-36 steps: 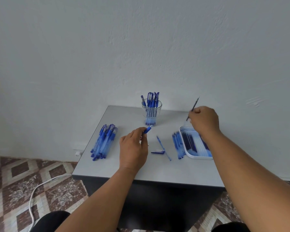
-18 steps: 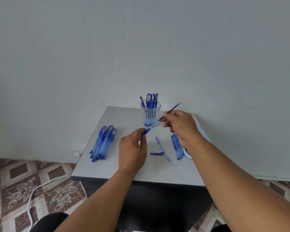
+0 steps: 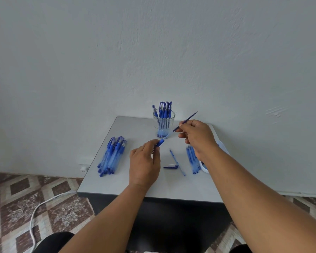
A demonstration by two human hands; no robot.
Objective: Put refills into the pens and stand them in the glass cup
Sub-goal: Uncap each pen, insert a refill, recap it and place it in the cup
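My left hand (image 3: 144, 161) pinches a blue pen barrel (image 3: 161, 142) above the table's middle, its open end pointing up and right. My right hand (image 3: 195, 136) pinches a thin dark refill (image 3: 187, 120) whose lower end meets the barrel's mouth. The glass cup (image 3: 163, 123) stands at the table's far edge with several capped blue pens in it. A pile of blue pens (image 3: 111, 156) lies at the left. A loose cap (image 3: 171, 166) and a thin pen part (image 3: 177, 162) lie in the middle.
The grey table (image 3: 135, 185) stands against a white wall. A row of clear barrels (image 3: 192, 159) lies beside a white tray (image 3: 222, 146), mostly hidden by my right arm. A white cable (image 3: 36, 210) runs over the tiled floor at left.
My right hand carried the refill from over the tray leftward to the barrel in my left hand. The left hand stayed almost still.
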